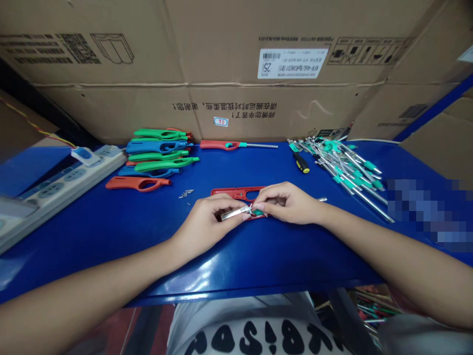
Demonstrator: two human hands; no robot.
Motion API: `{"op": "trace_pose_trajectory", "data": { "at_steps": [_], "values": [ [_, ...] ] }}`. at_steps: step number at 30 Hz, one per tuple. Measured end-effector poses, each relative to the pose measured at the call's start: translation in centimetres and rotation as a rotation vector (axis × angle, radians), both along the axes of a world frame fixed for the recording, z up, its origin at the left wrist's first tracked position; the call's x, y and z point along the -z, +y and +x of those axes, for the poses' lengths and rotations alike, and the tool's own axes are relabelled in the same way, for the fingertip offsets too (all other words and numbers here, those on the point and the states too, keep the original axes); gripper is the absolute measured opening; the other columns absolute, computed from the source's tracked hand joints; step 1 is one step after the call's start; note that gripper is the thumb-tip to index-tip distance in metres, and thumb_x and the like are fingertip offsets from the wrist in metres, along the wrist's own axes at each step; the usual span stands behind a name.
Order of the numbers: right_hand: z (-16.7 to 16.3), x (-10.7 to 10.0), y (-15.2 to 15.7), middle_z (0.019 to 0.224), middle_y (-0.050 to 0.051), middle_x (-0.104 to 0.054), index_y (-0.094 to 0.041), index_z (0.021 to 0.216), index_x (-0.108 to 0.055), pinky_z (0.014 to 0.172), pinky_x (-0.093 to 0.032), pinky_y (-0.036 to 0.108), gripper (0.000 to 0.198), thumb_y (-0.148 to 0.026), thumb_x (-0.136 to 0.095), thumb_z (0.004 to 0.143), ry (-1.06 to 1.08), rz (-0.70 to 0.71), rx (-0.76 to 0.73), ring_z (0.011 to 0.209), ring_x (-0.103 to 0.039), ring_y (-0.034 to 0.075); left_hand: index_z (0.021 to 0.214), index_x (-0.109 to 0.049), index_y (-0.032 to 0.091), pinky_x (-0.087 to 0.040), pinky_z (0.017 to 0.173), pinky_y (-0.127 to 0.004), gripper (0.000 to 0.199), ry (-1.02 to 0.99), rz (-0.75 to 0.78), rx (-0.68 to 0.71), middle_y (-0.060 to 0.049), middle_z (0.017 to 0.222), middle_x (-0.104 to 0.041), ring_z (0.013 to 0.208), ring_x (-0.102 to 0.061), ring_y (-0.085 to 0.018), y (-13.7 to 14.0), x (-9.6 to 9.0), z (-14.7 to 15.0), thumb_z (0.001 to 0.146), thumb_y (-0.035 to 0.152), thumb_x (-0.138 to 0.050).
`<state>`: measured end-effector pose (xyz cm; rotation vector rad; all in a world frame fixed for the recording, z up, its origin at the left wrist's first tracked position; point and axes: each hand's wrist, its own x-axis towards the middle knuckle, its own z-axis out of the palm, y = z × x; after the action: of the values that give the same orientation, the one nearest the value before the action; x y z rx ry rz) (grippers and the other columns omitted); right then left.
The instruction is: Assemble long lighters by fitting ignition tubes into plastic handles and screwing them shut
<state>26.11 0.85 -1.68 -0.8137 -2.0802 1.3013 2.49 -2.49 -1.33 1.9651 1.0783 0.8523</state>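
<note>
My left hand (207,215) is closed around a small clear and silvery lighter tank (233,213), held low over the table. Close beside it, my right hand (291,202) pinches at the tank's end, by a green part (257,213); what its fingertips grip is too small to make out. Beneath both hands lies an opened red lighter handle shell (231,193), partly covered by the fingers. The tip of a metal tube (323,199) shows past my right hand.
Coloured lighter handles (157,161) are piled at the back left, near a power strip (55,190). Small screws (186,194) lie left of the shell. Behind are a red lighter (218,145), a screwdriver (301,162) and metal lighter tubes (351,170). Cardboard (229,74) walls the back.
</note>
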Motion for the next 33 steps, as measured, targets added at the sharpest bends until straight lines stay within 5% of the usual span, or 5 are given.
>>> {"op": "trace_pose_trajectory", "data": {
  "at_steps": [33],
  "values": [
    [-0.49,0.14,-0.85,0.066,0.002,-0.065,-0.013,0.081,-0.07,0.05,-0.042,0.019,0.031,-0.041,-0.063,0.093,-0.052,-0.026,0.07,0.055,-0.055,0.008,0.094,-0.082,0.021,-0.042,0.057,-0.023,0.014,-0.014,-0.046,-0.045,-0.001,0.075,-0.073,0.061,-0.055,-0.011,-0.68,0.43,0.7,0.088,0.031,-0.074]
  ]
}}
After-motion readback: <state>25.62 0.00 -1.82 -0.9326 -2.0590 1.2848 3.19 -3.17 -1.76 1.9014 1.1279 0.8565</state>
